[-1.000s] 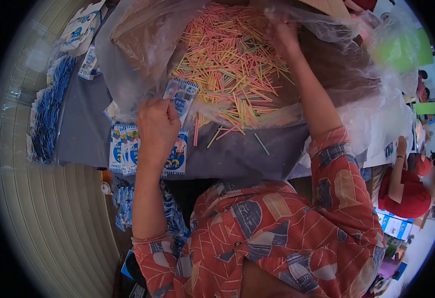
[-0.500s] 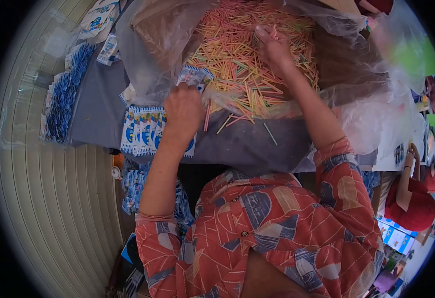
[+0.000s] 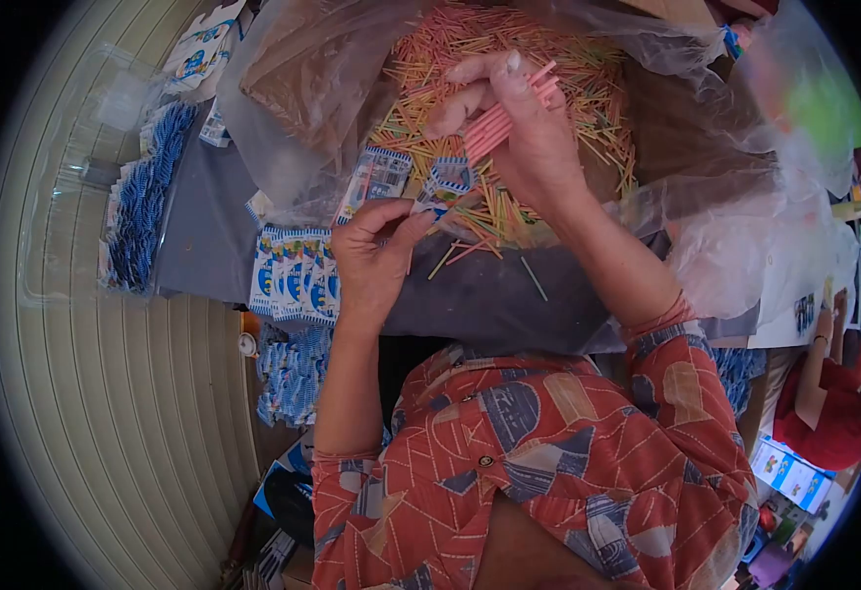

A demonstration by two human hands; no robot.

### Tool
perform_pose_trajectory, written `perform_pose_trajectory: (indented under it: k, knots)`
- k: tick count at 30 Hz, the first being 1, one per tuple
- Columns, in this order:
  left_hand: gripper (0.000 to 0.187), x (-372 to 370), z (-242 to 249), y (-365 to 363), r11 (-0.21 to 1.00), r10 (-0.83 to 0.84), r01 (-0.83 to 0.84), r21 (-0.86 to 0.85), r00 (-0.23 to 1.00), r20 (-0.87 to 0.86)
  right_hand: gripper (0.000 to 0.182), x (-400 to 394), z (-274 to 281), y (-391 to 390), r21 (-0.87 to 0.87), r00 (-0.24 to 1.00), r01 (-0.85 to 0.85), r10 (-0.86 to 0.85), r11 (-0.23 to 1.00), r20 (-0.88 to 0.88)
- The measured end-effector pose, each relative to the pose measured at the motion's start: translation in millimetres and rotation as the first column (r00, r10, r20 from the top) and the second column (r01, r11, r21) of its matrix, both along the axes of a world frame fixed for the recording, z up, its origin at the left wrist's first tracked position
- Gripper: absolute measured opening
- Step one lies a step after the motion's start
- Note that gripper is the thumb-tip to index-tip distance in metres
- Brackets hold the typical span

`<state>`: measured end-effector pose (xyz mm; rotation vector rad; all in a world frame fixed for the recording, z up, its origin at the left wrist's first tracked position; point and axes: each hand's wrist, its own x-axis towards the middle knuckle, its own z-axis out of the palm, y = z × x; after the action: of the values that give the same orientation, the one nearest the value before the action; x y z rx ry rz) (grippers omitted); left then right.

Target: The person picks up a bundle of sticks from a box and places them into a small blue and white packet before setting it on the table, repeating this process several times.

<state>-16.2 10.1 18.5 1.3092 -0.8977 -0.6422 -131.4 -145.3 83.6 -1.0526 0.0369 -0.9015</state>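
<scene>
Thumb and fingers of my left hand (image 3: 373, 254) pinch a small blue-and-white packet (image 3: 447, 181) by its edge, in front of the stick pile. My right hand (image 3: 534, 138) is turned palm up over the pile, with several pink sticks (image 3: 489, 133) lying across it under the thumb. Below and around it spread many pink, yellow and green sticks (image 3: 593, 98) in a plastic-lined box. Another packet (image 3: 376, 177) lies at the box's near left edge. A row of packets (image 3: 296, 273) overlaps on the grey cloth to the left of my left hand.
Stacked blue packets (image 3: 145, 202) stand at the far left of the grey cloth (image 3: 204, 221). Clear plastic sheeting (image 3: 735, 231) bunches at the right. More packets (image 3: 293, 374) hang below the table edge. A person in red (image 3: 824, 413) is at the far right.
My right hand has come nearer and turned up, now showing several pink sticks. My left hand has moved right and down and now holds a packet out by its edge.
</scene>
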Motion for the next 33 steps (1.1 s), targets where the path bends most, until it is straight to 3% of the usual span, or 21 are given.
perform_pose_trajectory:
  k: [5, 7, 8, 10, 11, 13, 15, 16, 19, 20, 21, 23, 24, 25, 26, 27, 28, 29, 30, 31, 33]
  knots:
    - [0.015, -20, -10, -10, 0.994, -0.045, 0.033, -0.104, 0.991, -0.122, 0.046, -12, -13, 3, -0.227, 0.970, 0.020, -0.073, 0.974, -0.230]
    - [0.017, -24, -15, -16, 0.986, -0.074, 0.053, -0.157, 0.989, -0.132, 0.052, -16, -17, 2, -0.263, 0.952, -0.144, 0.061, 0.954, -0.301]
    - [0.018, -26, -16, -18, 0.984, -0.093, 0.068, -0.162, 0.984, -0.153, 0.052, -17, -17, 5, -0.266, 0.951, -0.144, 0.059, 0.953, -0.302]
    - [0.019, -30, -21, -19, 0.982, -0.112, 0.082, -0.169, 0.978, -0.178, 0.055, -18, -14, 13, -0.492, 0.958, -0.081, -0.069, 0.867, -0.279]
    - [0.019, -31, -24, -20, 0.980, -0.135, 0.099, -0.171, 0.968, -0.213, 0.055, -16, -12, 14, -0.495, 0.957, -0.081, -0.071, 0.865, -0.280]
    - [0.020, -36, -20, -22, 0.975, -0.166, 0.122, -0.184, 0.955, -0.246, 0.053, -14, -8, 14, -0.153, 0.987, -0.018, -0.007, 0.988, -0.162]
    - [0.022, -42, -11, -19, 0.962, -0.232, 0.146, -0.231, 0.883, -0.407, 0.052, -15, -10, 15, -0.160, 0.971, -0.040, 0.001, 0.986, -0.238]
    - [0.022, -43, -8, -17, 0.957, -0.249, 0.159, -0.244, 0.880, -0.404, 0.050, -17, -12, 17, -0.154, 0.949, -0.061, 0.010, 0.986, -0.314]
    - [0.017, -48, -7, 0, 0.973, -0.213, 0.171, -0.158, 0.926, -0.313, 0.048, -17, -16, 28, -0.222, 0.939, -0.163, 0.082, 0.961, -0.333]
    - [0.017, -41, -9, 13, 0.987, -0.148, 0.137, -0.084, 0.978, -0.150, 0.047, -17, -16, 29, -0.247, 0.932, -0.231, 0.142, 0.941, -0.333]
    - [0.017, -34, -11, 28, 0.996, -0.086, 0.086, -0.017, 0.996, 0.023, 0.040, -21, -11, 19, -0.283, 0.902, -0.232, 0.097, 0.931, -0.421]
    - [0.020, -19, -1, 71, 0.993, -0.044, 0.022, 0.112, 0.978, 0.204, 0.030, -19, -13, -24, -0.344, 0.801, -0.071, -0.152, 0.936, -0.579]
    - [0.020, -13, 2, 88, 0.993, -0.056, 0.033, 0.116, 0.977, 0.204, 0.028, -21, -32, -67, -0.593, 0.686, -0.018, -0.421, 0.805, -0.594]
    - [0.024, -7, 4, 103, 0.973, -0.012, -0.104, 0.205, 0.867, 0.498, 0.026, -26, -52, -112, -0.797, 0.540, -0.024, -0.663, 0.604, -0.519]
    - [0.028, -4, 4, 109, 0.935, -0.003, -0.263, 0.239, 0.667, 0.745, 0.032, -32, -55, -142, -0.887, 0.310, -0.136, -0.831, 0.442, -0.462]
    - [0.028, -4, 4, 108, 0.935, 0.001, -0.265, 0.236, 0.668, 0.745, 0.040, -38, -56, -169, -0.915, 0.084, -0.285, -0.943, 0.286, -0.321]
    - [0.032, -7, 3, 106, 0.873, 0.012, -0.403, 0.274, 0.581, 0.814, 0.040, -47, -67, -202, -0.916, 0.088, -0.286, -0.944, 0.282, -0.319]
    - [0.037, -8, 3, 103, 0.793, 0.008, -0.536, 0.289, 0.484, 0.875, 0.045, -57, -84, -235, -0.966, 0.078, -0.249, -0.992, 0.073, -0.096]
    - [0.037, -9, 5, 98, 0.793, 0.011, -0.538, 0.285, 0.481, 0.877, 0.051, -57, -82, -242, -0.966, 0.056, -0.215, -0.990, -0.141, 0.132]
    - [0.040, -10, 9, 92, 0.829, 0.042, -0.508, 0.232, 0.471, 0.881, 0.051, -60, -83, -248, -0.967, 0.053, -0.213, -0.990, -0.142, 0.134]
    - [0.044, -3, 16, 77, 0.863, 0.075, -0.475, 0.175, 0.463, 0.883, 0.057, -66, -79, -257, -0.996, 0.026, 0.021, -0.996, 0.082, -0.082]
